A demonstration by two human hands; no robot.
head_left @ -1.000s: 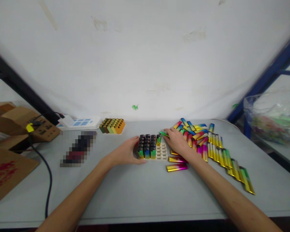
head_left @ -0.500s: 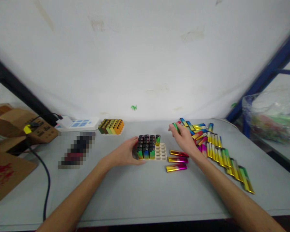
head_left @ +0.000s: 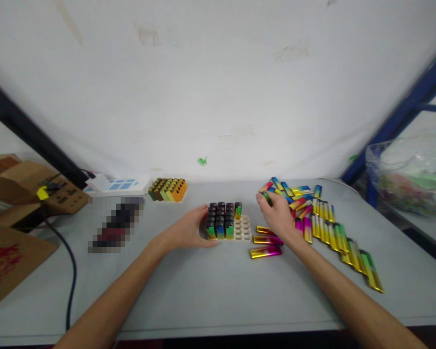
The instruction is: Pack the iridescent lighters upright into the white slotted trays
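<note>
My left hand (head_left: 189, 228) reaches around the left end of a white tray (head_left: 244, 229), fingers behind and thumb along the front. Rows of upright lighter casings (head_left: 220, 225), with black tops and shiny green, blue and yellow sides, fill the tray's left part. One more casing (head_left: 237, 210) stands in the back of the following column; the holes to its right and front are bare. My right hand (head_left: 276, 211) is closed on a green lighter casing (head_left: 266, 198), right of the tray and above the table. Its lower part is hidden in the fingers.
Three pink-and-yellow casings (head_left: 266, 252) lie before my right hand. Many loose casings (head_left: 323, 228) spread to the right. A second filled tray (head_left: 167, 190) stands at the back left. A cable (head_left: 72, 271), cardboard boxes (head_left: 18, 257) and a plastic bag (head_left: 414, 179) flank the table.
My right hand has shifted slightly right and down and turned, tilting the green casing in its fingers. My left hand stays at the tray.
</note>
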